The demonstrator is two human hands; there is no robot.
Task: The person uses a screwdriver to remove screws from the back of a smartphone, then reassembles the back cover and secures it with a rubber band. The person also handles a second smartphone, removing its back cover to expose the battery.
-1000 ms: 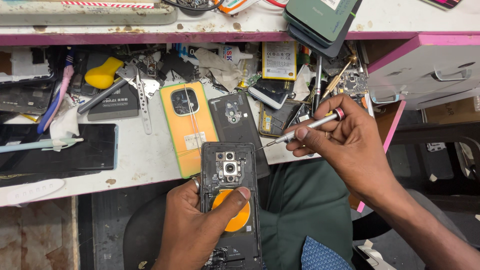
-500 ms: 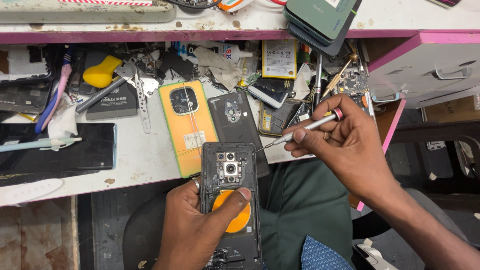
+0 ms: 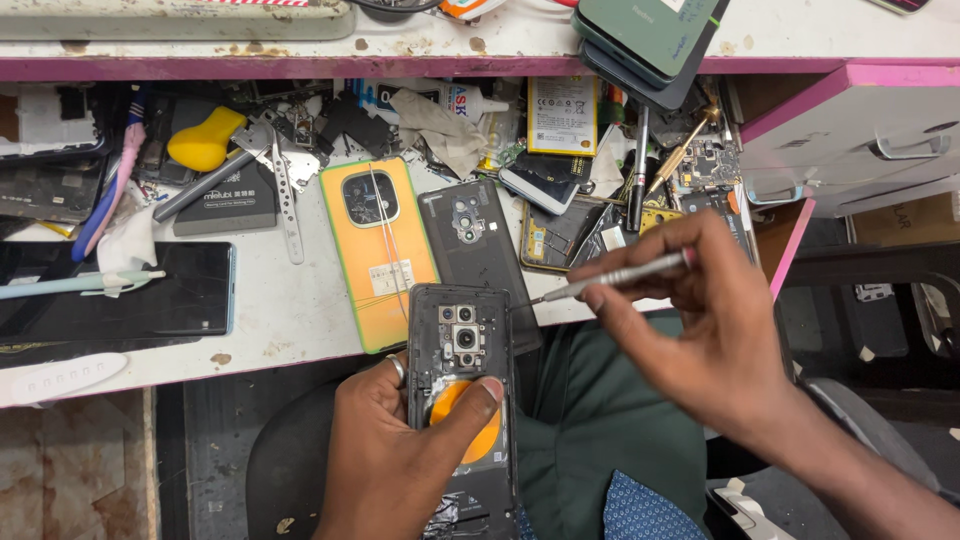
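Note:
My left hand [image 3: 395, 460] grips an opened phone [image 3: 462, 345] with its back cover off, camera modules bare at the top and an orange round part under my thumb. It is held upright just below the bench edge. My right hand [image 3: 700, 330] holds a thin silver screwdriver [image 3: 610, 278]; its tip points left and sits just right of the phone's upper right corner. An orange back cover [image 3: 378, 250] and a dark back cover [image 3: 478, 250] lie side by side on the bench right above the phone.
The white bench [image 3: 270, 310] is crowded: a black phone screen [image 3: 110, 300] at left, a yellow tool [image 3: 205, 140], tweezers [image 3: 285, 200], a battery [image 3: 562, 115], circuit boards and pens behind. A green phone stack [image 3: 650, 35] lies on the pink-edged shelf. A white drawer unit [image 3: 870, 130] stands at right.
My right hand has dropped slightly and brought the screwdriver tip left and down, closer to the phone's upper right corner. My left hand and the phone have stayed put.

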